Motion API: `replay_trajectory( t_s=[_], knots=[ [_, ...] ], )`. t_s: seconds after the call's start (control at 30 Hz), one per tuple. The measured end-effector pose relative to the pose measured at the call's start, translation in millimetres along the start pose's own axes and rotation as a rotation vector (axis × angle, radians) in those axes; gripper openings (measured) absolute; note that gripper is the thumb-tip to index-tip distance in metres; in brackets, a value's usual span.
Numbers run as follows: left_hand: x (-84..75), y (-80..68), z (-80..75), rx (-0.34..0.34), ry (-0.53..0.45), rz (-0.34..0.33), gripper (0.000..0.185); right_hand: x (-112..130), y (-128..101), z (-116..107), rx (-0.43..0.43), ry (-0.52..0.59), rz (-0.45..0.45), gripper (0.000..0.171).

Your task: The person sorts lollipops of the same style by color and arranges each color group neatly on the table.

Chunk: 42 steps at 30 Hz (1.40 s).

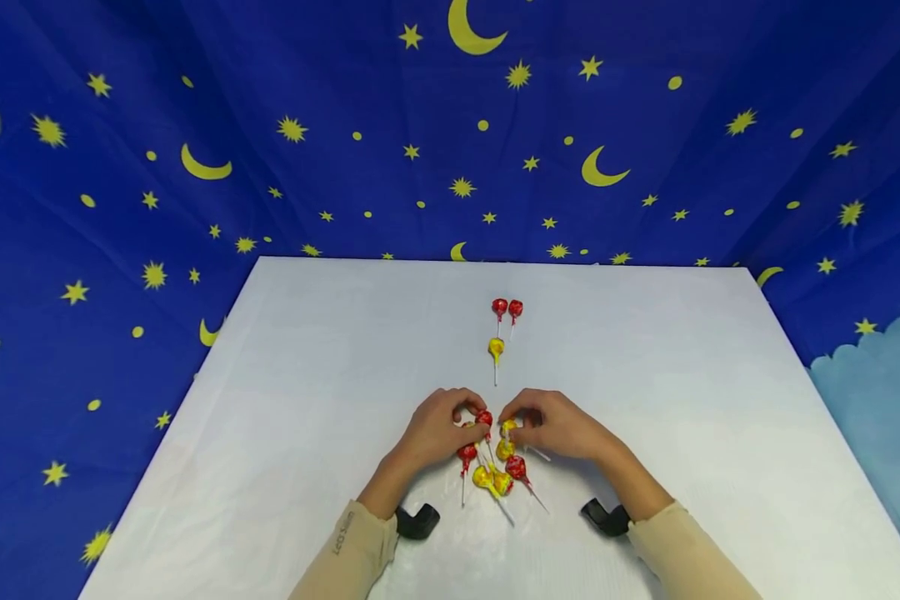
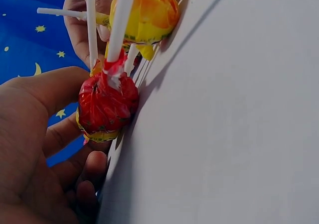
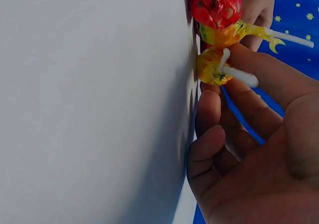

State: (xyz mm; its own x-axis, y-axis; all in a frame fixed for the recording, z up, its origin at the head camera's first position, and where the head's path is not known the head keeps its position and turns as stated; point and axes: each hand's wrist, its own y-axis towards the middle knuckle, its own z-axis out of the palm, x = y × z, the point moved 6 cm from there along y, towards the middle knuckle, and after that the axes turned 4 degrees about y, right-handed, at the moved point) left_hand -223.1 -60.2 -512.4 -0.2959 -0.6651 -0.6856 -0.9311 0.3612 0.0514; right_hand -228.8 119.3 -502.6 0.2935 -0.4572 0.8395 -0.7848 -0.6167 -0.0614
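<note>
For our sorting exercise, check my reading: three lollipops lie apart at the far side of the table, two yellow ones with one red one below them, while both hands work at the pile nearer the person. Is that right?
Not quite: the colours are swapped. The head view shows two red lollipops with one yellow lollipop below them. The rest holds: the left hand and right hand are at the pile on the table.

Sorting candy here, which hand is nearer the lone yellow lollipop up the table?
Right, narrowly. The lollipop lies just beyond the right hand; the left hand sits farther leftward.
</note>
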Motion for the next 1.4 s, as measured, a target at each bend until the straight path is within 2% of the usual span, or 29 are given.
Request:
replay_trajectory(
  t_s=[0.3, 0.8, 1.2, 1.4],
  knots=[
    [-1.5, 4.5, 0.2, -0.018, 0.023, -0.005, 0.019, -1, -2, -5, -0.019, -0.017, 0.026, 0.024],
    [-3.4, 7.7, -1.1, -0.031, 0.006, -0.023, 0.017, -5, -2, -6, -0.025, -0.011, 0.034, 0.023],
    [2.1, 12.6, -5.8, -0.059, -0.136, -0.056, 0.016, -4, -4, -5, -0.018, -0.003, 0.028, 0.023],
    [5.0, 21.4, -13.3, -0.082, -0.134, -0.059, 0.017, -4, -3, -3, -0.014, -0.009, 0.030, 0.023]
  ],
)
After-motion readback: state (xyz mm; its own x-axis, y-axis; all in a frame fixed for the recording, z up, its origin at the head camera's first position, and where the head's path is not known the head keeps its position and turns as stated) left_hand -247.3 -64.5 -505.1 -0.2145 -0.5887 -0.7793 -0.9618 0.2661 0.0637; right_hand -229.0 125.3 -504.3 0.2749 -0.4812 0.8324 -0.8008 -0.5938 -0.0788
